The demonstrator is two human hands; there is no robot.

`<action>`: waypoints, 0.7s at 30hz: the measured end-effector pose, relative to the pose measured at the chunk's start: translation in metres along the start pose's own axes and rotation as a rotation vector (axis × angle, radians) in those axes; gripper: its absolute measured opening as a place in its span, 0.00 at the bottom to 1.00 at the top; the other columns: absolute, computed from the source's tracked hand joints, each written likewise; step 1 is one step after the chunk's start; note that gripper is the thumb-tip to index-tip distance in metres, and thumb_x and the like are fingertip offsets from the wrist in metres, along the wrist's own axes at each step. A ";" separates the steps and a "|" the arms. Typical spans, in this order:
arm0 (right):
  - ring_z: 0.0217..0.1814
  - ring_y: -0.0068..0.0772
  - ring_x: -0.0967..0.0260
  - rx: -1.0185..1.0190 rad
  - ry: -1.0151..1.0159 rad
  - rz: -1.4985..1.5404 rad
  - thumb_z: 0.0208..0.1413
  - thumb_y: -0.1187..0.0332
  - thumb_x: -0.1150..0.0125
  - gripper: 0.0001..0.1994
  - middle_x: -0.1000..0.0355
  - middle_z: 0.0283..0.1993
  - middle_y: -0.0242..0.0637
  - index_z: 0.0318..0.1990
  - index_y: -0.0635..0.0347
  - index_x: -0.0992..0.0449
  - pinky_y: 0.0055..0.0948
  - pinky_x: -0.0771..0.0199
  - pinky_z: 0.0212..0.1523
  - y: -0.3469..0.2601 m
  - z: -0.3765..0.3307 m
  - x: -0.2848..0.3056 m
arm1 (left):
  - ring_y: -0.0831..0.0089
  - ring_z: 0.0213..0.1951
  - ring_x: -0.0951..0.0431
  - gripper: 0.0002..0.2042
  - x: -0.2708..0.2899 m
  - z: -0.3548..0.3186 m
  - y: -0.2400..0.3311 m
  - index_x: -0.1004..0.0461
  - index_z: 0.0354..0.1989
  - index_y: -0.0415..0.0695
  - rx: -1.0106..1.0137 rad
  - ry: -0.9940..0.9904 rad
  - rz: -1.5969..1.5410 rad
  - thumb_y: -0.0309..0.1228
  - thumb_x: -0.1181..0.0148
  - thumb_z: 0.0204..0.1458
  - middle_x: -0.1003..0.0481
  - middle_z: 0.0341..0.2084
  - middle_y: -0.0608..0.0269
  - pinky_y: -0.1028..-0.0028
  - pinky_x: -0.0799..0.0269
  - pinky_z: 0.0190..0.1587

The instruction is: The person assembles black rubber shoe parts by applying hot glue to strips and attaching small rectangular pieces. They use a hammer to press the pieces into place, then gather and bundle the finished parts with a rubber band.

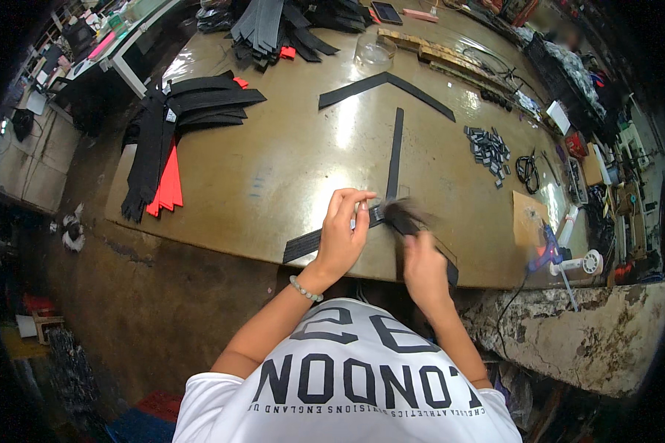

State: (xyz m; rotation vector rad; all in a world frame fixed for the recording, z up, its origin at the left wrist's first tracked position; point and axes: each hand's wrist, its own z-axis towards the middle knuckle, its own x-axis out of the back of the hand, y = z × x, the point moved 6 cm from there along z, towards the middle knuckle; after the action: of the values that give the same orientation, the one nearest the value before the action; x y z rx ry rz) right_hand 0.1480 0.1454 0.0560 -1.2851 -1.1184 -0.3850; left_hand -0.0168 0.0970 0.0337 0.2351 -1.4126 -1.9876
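At the near edge of the table lies a flat black strip (301, 248), angled toward a joint between my hands. My left hand (341, 232) is closed at that joint, its fingertips pressed on the strip. In my right hand (425, 266) is a dark brush-like thing (405, 217), smeared by motion, with its bristly end over the joint. Another part of black strip (447, 267) shows beside the right hand. A straight black strip (396, 151) runs away from the joint, and farther off lies a bent black strip (355, 90) in a wide V.
Piles of black strips (207, 103) and red strips (168, 181) lie left; another black pile (262, 26) is at the back. To the right are small dark pieces (486, 151), scissors (527, 173), brown paper (526, 210), a purple glue gun (545, 251) and a white spool (591, 262).
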 end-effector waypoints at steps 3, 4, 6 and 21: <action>0.33 0.72 0.32 0.000 0.086 0.048 0.68 0.55 0.56 0.19 0.31 0.28 0.66 0.36 0.66 0.34 0.57 0.35 0.28 0.014 0.004 0.008 | 0.65 0.33 0.26 0.10 0.002 -0.005 0.007 0.26 0.47 0.42 -0.002 -0.038 0.095 0.26 0.49 0.60 0.31 0.41 0.55 0.69 0.28 0.33; 0.35 0.72 0.33 -0.023 0.100 0.126 0.68 0.53 0.58 0.20 0.30 0.28 0.65 0.35 0.65 0.34 0.55 0.34 0.30 0.028 0.006 0.013 | 0.64 0.32 0.25 0.10 0.002 -0.008 0.008 0.26 0.48 0.42 0.025 -0.061 0.147 0.27 0.48 0.59 0.31 0.42 0.55 0.68 0.28 0.32; 0.34 0.65 0.29 -0.104 0.276 0.172 0.67 0.54 0.55 0.20 0.28 0.29 0.61 0.38 0.66 0.29 0.50 0.32 0.32 0.059 0.005 0.030 | 0.59 0.32 0.23 0.11 0.002 -0.012 0.006 0.26 0.49 0.43 0.092 -0.148 0.428 0.30 0.47 0.59 0.31 0.46 0.55 0.64 0.26 0.33; 0.43 0.59 0.29 -0.303 0.540 -0.348 0.64 0.48 0.54 0.23 0.26 0.41 0.53 0.44 0.62 0.29 0.50 0.30 0.41 0.161 0.028 0.081 | 0.80 0.32 0.25 0.10 0.152 0.172 0.026 0.19 0.40 0.41 -0.287 0.084 0.261 0.32 0.38 0.54 0.21 0.29 0.66 0.78 0.29 0.36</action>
State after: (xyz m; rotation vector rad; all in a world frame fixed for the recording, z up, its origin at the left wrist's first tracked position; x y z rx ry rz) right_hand 0.2966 0.2472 0.0294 -1.1403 -0.8315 -1.1267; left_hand -0.2073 0.1304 0.1601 0.0039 -1.0320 -1.9085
